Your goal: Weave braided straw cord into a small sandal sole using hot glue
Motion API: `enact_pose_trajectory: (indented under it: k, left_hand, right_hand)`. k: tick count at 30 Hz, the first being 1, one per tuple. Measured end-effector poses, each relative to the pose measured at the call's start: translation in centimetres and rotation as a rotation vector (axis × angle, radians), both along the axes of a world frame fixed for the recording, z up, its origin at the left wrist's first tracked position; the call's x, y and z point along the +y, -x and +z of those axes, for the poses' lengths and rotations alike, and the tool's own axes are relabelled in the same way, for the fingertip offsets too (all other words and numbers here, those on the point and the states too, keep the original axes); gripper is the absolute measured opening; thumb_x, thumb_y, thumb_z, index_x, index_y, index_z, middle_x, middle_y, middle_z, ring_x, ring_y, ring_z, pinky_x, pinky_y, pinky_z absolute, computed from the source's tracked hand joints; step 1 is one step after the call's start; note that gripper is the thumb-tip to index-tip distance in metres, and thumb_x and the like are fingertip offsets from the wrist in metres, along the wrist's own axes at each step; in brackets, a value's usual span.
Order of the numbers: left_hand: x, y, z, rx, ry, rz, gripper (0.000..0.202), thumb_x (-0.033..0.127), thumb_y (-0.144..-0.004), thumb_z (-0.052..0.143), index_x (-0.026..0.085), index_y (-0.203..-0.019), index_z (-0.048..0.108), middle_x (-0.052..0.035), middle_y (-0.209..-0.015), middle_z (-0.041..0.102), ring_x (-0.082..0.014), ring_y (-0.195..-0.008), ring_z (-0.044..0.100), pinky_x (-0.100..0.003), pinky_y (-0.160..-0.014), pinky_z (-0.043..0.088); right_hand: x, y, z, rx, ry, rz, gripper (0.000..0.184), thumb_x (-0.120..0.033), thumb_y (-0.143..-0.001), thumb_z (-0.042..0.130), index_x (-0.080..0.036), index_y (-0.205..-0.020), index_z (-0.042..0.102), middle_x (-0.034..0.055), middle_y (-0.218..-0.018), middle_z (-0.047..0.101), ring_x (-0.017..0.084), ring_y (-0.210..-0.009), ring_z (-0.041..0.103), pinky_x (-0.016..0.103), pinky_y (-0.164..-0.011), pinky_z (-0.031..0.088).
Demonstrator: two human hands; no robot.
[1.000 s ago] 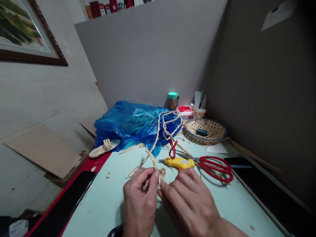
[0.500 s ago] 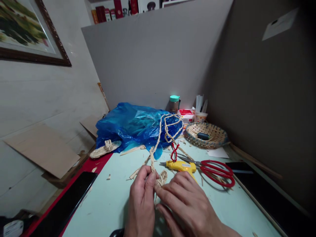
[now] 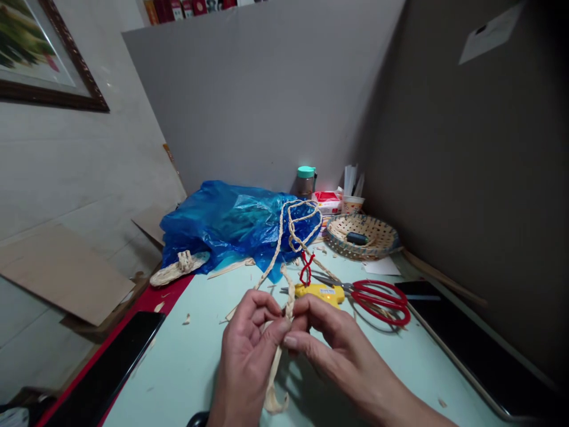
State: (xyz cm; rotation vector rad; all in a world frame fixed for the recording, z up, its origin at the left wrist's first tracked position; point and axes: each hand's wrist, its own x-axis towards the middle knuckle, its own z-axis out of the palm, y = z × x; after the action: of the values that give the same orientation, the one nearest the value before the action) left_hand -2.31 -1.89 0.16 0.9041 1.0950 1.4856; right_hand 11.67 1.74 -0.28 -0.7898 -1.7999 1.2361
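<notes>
My left hand and my right hand meet above the pale green table, both pinched on a braided straw rope. The rope runs from my fingers up and back onto a blue plastic bag, where it loops. A loose flat straw end hangs down below my left thumb. Just beyond my right fingers lie a yellow glue gun and red-handled scissors.
A small woven basket with a dark object in it stands at the back right, near a jar with a green lid and a paper cup. A woven straw piece lies left of the bag. Dark slabs flank the table.
My hands have lifted off the table with the rope. The small coiled end seen before has come undone, and a long flat strand now hangs below my left hand.
</notes>
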Motion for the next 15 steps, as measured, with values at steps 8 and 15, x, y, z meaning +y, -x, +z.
enact_pose_trajectory:
  k: [8, 15]
  left_hand:
    - [-0.5, 0.6, -0.8, 0.385, -0.029, 0.062, 0.026, 0.047, -0.092, 0.06, 0.022, -0.092, 0.067, 0.0048, -0.06, 0.052, -0.0103, -0.054, 0.048, -0.019, -0.054, 0.039]
    - [-1.2, 0.9, -1.6, 0.936, -0.447, 0.298, 0.016, 0.013, -0.091, 0.059, 0.026, -0.088, 0.068, 0.0035, -0.079, 0.07, -0.0126, -0.072, 0.066, -0.02, -0.072, 0.048]
  right_hand:
    - [-0.2, -0.3, -0.1, -0.021, -0.049, -0.105, 0.017, -0.029, -0.093, 0.058, -0.02, -0.08, 0.055, -0.0038, -0.074, 0.056, 0.013, -0.071, 0.05, 0.025, -0.066, 0.036]
    - [-0.1, -0.4, -0.3, 0.006, 0.06, -0.117, 0.019, -0.033, -0.094, 0.058, -0.02, -0.081, 0.057, -0.0029, -0.073, 0.059, 0.014, -0.07, 0.053, 0.026, -0.062, 0.037]
